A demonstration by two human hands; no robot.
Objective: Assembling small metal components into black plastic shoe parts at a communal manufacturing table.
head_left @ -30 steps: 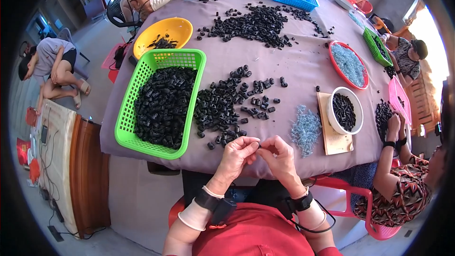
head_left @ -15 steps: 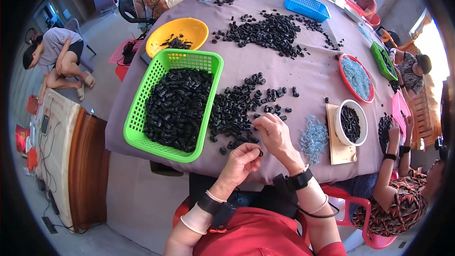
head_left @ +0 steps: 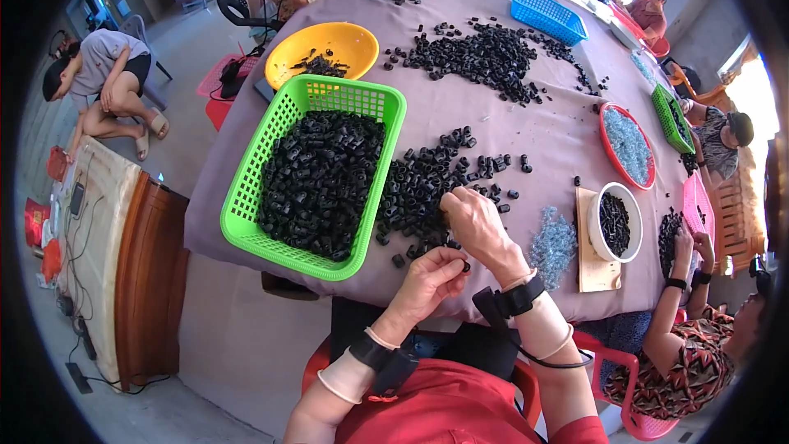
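Note:
My left hand (head_left: pixel 429 281) is closed near the table's front edge, pinching a small black plastic part (head_left: pixel 466 266) between thumb and forefinger. Just beyond it, my right hand (head_left: pixel 480 226) reaches over the near right side of a loose pile of black plastic parts (head_left: pixel 417 185). Its fingers are curled downward with their tips among the pieces; whatever they grip is hidden. Left of the pile stands a green plastic basket (head_left: pixel 395 144), heaped with the same kind of black parts (head_left: pixel 320 185).
Right of my hands lie small clear pieces (head_left: pixel 554 248) and a white bowl (head_left: pixel 631 253) of black pieces on a board (head_left: pixel 593 278). Farther off are a yellow bowl (head_left: pixel 362 33), a larger black heap (head_left: pixel 481 57), a blue basket (head_left: pixel 549 20) and a red-rimmed tray (head_left: pixel 606 141). People sit around.
My right hand has moved left and slightly away from me, its fingertips now at the black pile. My left hand keeps its pinch on the black part. The whole view has shifted slightly.

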